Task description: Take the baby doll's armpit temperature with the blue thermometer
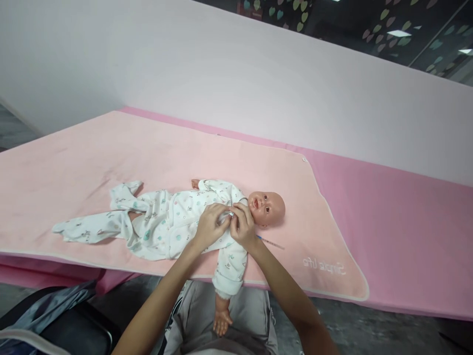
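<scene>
worn-camera view, from near to far. below the near edge of the mat lie the person's grey trousers [251, 313] and, at lower left, a black object [83, 328] partly out of view, with dark fabric [51, 305] over it. one arm of the doll [181, 212] hangs over the mat's near edge above the lap, its small hand [222, 318] spread. the doll itself lies on its back along the near half of the mat [258, 162], head [272, 207] toward the right edge, feet toward the left, dressed in a white printed suit [155, 231]. both bare hands meet at the suit's neckline: the left hand [212, 227] pinches the fabric, fingers curled, and the right hand [244, 227] grips it likewise just beside; a tiny shiny piece [231, 214] between the fingertips is too small to identify. near the head, on the side of the near edge, lies a thin, blue-ended stick [273, 242]. reversed lettering [324, 266] marks the mat's near right corner. a darker pink cloth [399, 227] extends beyond the mat's right and far edges. behind rises a white wall [221, 84], topped by a dark window [340, 29] with heart-shaped decals [305, 10].
</scene>
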